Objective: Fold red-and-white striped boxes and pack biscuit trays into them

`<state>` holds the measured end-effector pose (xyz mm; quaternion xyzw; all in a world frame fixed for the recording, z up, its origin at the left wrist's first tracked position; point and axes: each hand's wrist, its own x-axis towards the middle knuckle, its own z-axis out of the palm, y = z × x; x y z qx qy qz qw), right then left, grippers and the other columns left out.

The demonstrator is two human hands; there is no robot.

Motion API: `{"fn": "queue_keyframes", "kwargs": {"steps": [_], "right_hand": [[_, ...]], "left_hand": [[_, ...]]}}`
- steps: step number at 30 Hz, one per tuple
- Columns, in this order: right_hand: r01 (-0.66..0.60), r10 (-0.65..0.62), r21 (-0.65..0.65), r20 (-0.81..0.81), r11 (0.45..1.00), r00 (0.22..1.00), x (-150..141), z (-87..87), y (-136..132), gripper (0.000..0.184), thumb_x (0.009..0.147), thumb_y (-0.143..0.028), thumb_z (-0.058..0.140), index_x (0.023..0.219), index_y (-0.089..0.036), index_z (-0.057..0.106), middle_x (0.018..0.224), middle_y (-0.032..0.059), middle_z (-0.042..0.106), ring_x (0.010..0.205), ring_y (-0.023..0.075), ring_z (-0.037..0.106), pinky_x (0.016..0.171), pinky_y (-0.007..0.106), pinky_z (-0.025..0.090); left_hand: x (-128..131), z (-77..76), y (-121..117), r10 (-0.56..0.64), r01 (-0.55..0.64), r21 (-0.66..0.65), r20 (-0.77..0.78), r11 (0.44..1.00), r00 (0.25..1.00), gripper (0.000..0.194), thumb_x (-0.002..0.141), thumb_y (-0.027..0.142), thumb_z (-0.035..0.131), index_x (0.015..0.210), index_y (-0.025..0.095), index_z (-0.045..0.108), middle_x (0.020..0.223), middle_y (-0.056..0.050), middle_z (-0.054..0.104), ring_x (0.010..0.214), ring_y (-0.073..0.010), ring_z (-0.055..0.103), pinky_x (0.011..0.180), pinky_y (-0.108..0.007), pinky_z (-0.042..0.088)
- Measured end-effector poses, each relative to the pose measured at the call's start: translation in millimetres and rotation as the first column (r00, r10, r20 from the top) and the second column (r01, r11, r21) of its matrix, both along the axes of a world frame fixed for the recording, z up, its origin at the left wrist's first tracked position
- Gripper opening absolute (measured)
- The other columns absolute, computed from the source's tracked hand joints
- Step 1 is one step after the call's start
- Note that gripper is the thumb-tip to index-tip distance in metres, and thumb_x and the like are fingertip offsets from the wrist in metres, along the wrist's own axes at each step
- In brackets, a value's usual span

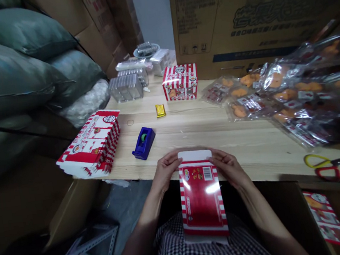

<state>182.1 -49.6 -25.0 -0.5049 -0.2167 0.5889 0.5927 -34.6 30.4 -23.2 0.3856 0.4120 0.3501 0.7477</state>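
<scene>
A red and white striped cardboard box (202,200) is between my hands at the table's front edge, its printed back with a barcode facing up. Its white end flap (194,155) points away from me. My left hand (168,170) grips the far left corner, thumb on top. On the far right corner, my right hand (227,166) holds on in the same way. The fingers under the box are hidden. Left of my hands lies a blue tape dispenser (144,144) with a green roll, and beyond it a small gold packet (160,110).
A stack of flat striped boxes (92,139) lies at left. One formed box (180,82) stands at the back, beside clear plastic cases (126,87). Bagged orange items (252,92) spread over the right side. Scissors (328,165) rest near the front right edge. Large sacks (10,68) pile at left.
</scene>
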Motion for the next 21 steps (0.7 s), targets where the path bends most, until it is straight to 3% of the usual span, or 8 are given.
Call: {"fn": "queue_keyframes", "kwargs": {"steps": [3, 6, 10, 13, 16, 21], "right_hand": [[-0.029, 0.030, -0.005, 0.020, 1.000, 0.999, 4, 0.5, 2, 0.032, 0.066, -0.036, 0.088, 0.087, -0.021, 0.070, 0.085, 0.0026, 0.078, 0.071, 0.0184, 0.071, 0.070, 0.031, 0.057], [-0.029, 0.027, 0.014, 0.075, 0.999, 0.997, 4, -1.3, 3, 0.029, 0.068, -0.038, 0.087, 0.073, -0.021, 0.064, 0.081, 0.0016, 0.077, 0.067, 0.0170, 0.069, 0.066, 0.030, 0.056], [-0.085, 0.080, 0.043, 0.106, 0.995, 0.991, 7, -6.4, 0, 0.027, 0.072, -0.038, 0.084, 0.073, -0.022, 0.063, 0.099, 0.0048, 0.078, 0.082, 0.0195, 0.071, 0.076, 0.031, 0.055], [-0.130, 0.124, 0.055, 0.110, 0.990, 0.986, 11, -9.6, -5, 0.025, 0.076, -0.038, 0.082, 0.076, -0.022, 0.062, 0.101, 0.0038, 0.077, 0.084, 0.0185, 0.070, 0.078, 0.030, 0.053], [-0.193, 0.182, 0.063, 0.156, 0.979, 0.971, 13, -9.5, -6, 0.024, 0.080, -0.040, 0.079, 0.080, -0.024, 0.060, 0.094, 0.0017, 0.076, 0.080, 0.0170, 0.069, 0.077, 0.030, 0.052], [-0.286, 0.257, 0.090, 0.246, 0.954, 0.935, 9, -1.4, 5, 0.027, 0.081, -0.045, 0.077, 0.081, -0.024, 0.060, 0.066, -0.0049, 0.066, 0.057, 0.0121, 0.058, 0.056, 0.023, 0.044]], "left_hand": [[4, 2.5, -2, 0.054, -0.054, -0.002, 0.048, 0.999, 0.997, 0.022, 0.073, 0.020, 0.080, 0.092, 0.014, 0.072, 0.123, -0.011, 0.071, 0.104, -0.0224, 0.070, 0.087, -0.030, 0.052], [8, 1.4, -4, 0.058, -0.058, -0.012, 0.079, 0.998, 0.995, 0.013, 0.074, 0.018, 0.078, 0.081, 0.015, 0.067, 0.114, -0.011, 0.075, 0.105, -0.0241, 0.070, 0.090, -0.033, 0.051], [2, -3.7, -7, -0.020, 0.018, 0.033, 0.075, 0.999, 0.997, 0.013, 0.077, 0.020, 0.076, 0.082, 0.015, 0.065, 0.109, -0.011, 0.076, 0.105, -0.0249, 0.070, 0.093, -0.035, 0.049], [-3, -4.6, -9, -0.126, 0.122, 0.107, 0.033, 0.987, 0.991, 0.015, 0.081, 0.026, 0.073, 0.087, 0.015, 0.065, 0.114, -0.013, 0.074, 0.108, -0.0247, 0.069, 0.095, -0.035, 0.048], [1, -2.7, -10, -0.178, 0.184, 0.187, -0.049, 0.965, 0.983, 0.020, 0.081, 0.028, 0.075, 0.085, 0.015, 0.060, 0.114, -0.013, 0.074, 0.103, -0.0217, 0.069, 0.091, -0.032, 0.049], [17, 2.6, -3, -0.136, 0.186, 0.312, -0.175, 0.932, 0.975, 0.028, 0.080, 0.030, 0.076, 0.079, 0.017, 0.051, 0.085, -0.002, 0.073, 0.074, -0.0124, 0.064, 0.070, -0.022, 0.046]]}}
